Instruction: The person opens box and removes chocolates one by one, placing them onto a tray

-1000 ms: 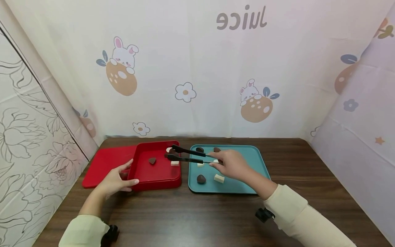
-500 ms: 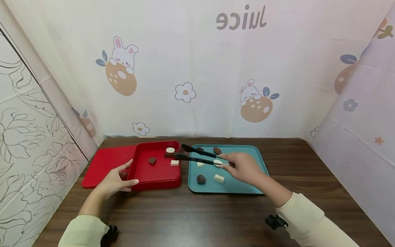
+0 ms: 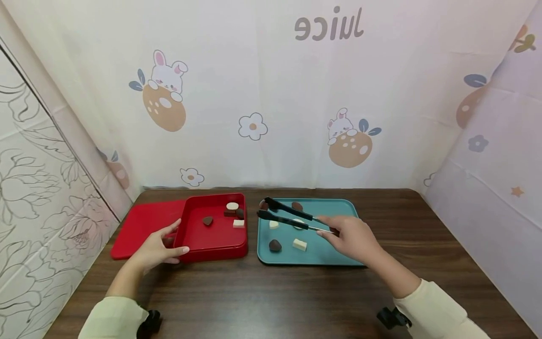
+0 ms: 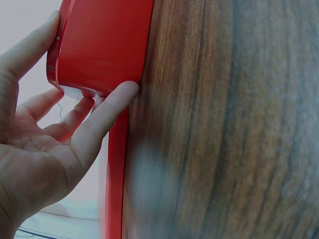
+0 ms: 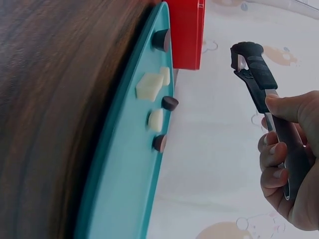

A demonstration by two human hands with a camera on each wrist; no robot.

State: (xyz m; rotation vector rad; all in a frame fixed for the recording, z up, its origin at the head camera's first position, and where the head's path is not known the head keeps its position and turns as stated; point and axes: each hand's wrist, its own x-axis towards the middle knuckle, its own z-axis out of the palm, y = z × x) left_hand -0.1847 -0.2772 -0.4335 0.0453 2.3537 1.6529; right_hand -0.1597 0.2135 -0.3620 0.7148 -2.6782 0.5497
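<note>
In the head view, my right hand [image 3: 353,238] grips a pair of tongs [image 3: 292,221] above the blue tray [image 3: 326,252]. The tongs' black ends stand apart near the tray's left edge; a brownish patch between them is unclear. On the tray lie a dark chocolate piece [image 3: 275,245], a white block [image 3: 299,244] and several other pieces. My left hand [image 3: 154,249] touches the left front corner of the red box [image 3: 211,242], its thumb along the front wall. Inside are a small brown piece [image 3: 207,221], a white block [image 3: 239,224], a white oval [image 3: 232,206] and two dark pieces.
A flat red panel [image 3: 139,226], perhaps the lid, lies on the wooden table [image 3: 254,301] left of the box. A narrow gap separates box and tray. Behind the table hangs a printed cloth [image 3: 271,155].
My right hand has drawn the tongs rightward, from over the red box to over the tray. A dark piece near the box's right wall has come into view. My left hand stays put.
</note>
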